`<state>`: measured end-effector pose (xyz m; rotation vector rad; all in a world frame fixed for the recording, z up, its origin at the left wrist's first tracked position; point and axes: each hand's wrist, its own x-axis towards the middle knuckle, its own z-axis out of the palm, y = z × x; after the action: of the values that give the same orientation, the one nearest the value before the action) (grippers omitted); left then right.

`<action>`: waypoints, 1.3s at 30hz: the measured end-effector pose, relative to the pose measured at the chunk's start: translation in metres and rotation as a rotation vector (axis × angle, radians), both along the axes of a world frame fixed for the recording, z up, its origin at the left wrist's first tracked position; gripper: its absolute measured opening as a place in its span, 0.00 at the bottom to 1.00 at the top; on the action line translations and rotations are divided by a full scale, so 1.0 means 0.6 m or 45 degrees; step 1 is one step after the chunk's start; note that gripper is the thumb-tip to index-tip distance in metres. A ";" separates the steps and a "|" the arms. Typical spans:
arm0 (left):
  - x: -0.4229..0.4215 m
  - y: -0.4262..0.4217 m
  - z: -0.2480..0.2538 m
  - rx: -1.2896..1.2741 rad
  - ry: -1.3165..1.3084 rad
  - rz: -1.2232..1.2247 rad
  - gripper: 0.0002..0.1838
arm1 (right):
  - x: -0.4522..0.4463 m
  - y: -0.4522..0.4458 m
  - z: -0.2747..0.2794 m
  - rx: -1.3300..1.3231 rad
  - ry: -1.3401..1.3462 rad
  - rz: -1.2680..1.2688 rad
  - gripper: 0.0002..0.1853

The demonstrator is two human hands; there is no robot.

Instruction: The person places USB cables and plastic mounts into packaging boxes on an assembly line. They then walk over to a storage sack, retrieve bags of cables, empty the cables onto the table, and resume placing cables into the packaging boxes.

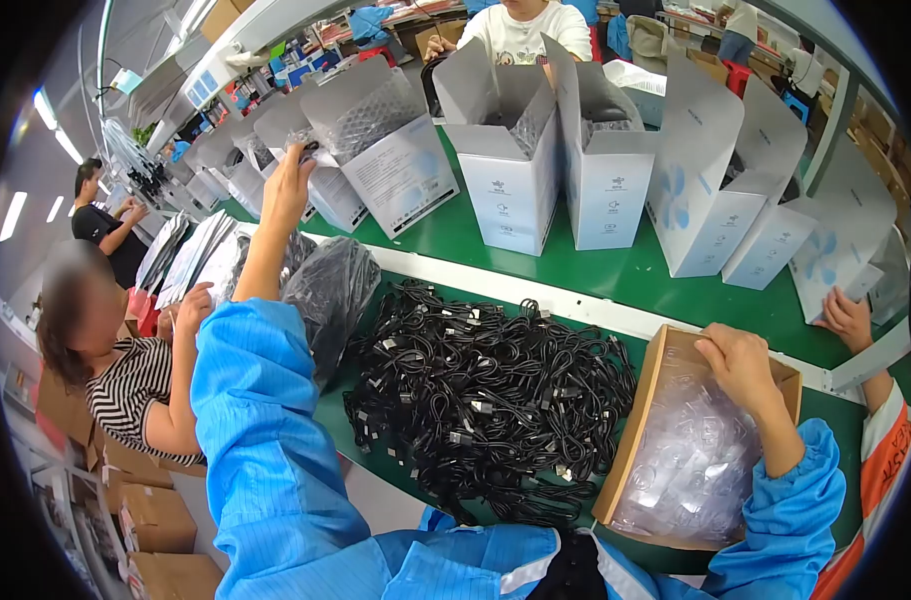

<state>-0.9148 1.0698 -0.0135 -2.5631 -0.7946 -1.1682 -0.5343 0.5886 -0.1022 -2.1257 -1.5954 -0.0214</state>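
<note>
My left hand [289, 185] reaches up at the back left, over an open white-and-blue carton [333, 197]. Its fingers are closed at the carton's top, beside bubble wrap and a dark item; what they grip is too small to make out. My right hand [743, 366] is over the back of a brown cardboard box [630, 440], its fingers curled and closed. Whatever those fingers hold, if anything, is hidden. Clear plastic pieces [690, 455] fill this box. Between my arms lies a big heap of black coiled cables [485, 390] with metal plugs.
More open cartons [508, 180] line the green table [415, 255] behind a white rail [575, 310]. A dark plastic bag [330, 285] sits left of the cables. Another person's hand [847, 318] touches a carton at right. People stand at left and sit opposite.
</note>
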 end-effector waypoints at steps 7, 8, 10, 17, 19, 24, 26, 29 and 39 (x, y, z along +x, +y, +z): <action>0.012 0.042 0.035 -0.050 0.217 0.168 0.16 | -0.008 0.012 -0.001 -0.022 0.002 -0.013 0.10; 0.024 0.053 0.052 -0.014 0.361 0.135 0.16 | -0.010 0.013 0.000 -0.022 0.001 -0.012 0.10; 0.044 0.063 0.084 0.066 0.651 0.067 0.15 | -0.012 0.015 0.002 -0.024 0.004 -0.014 0.10; 0.093 0.042 0.121 -0.130 0.907 0.251 0.14 | -0.021 0.024 0.003 0.003 0.029 -0.005 0.09; 0.092 0.043 0.117 -0.095 0.936 0.230 0.14 | -0.023 0.030 0.002 0.004 0.044 0.002 0.08; 0.081 0.033 0.131 -0.010 0.751 0.097 0.14 | -0.026 0.038 0.001 -0.028 0.058 -0.014 0.08; 0.078 0.032 0.137 -0.024 0.576 0.011 0.14 | -0.033 0.046 0.003 -0.017 0.069 -0.005 0.08; 0.057 0.039 0.124 -0.037 0.621 -0.028 0.13 | -0.040 0.049 0.006 -0.029 0.095 -0.037 0.08; 0.012 0.058 0.039 -0.131 0.491 -0.156 0.11 | -0.045 0.062 0.002 -0.012 0.089 0.007 0.07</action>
<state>-0.9074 1.1048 0.0100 -2.8273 -0.6274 -0.6376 -0.5614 0.6256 -0.1011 -2.1056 -1.5643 0.0617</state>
